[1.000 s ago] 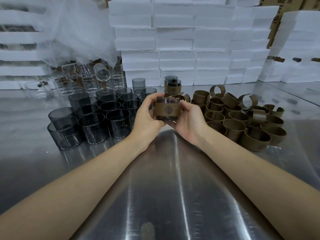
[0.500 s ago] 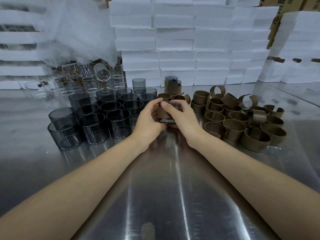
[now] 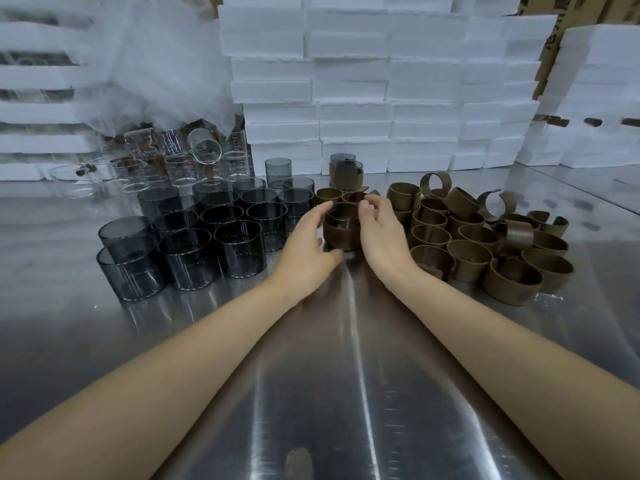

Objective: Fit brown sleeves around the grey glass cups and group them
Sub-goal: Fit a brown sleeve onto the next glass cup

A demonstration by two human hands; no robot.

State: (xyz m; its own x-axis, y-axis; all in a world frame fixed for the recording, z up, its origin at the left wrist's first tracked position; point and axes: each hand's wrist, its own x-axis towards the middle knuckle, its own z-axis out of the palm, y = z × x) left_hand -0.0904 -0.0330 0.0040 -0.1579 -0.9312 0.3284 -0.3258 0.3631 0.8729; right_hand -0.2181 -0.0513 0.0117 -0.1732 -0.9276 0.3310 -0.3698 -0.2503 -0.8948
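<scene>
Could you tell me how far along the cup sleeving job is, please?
Done: a few sleeved cups stand grouped at the back. In hand: one sleeved cup stands on the table, flanked by the left hand and right hand; whether they grip it is unclear. Left: a cluster of bare grey glass cups on the left and a pile of loose brown sleeves on the right, so most remains.

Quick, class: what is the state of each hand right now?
Left hand: open, fingers loosely curved beside the sleeved cup.
Right hand: at the cup's rim; grip cannot be told.
</scene>
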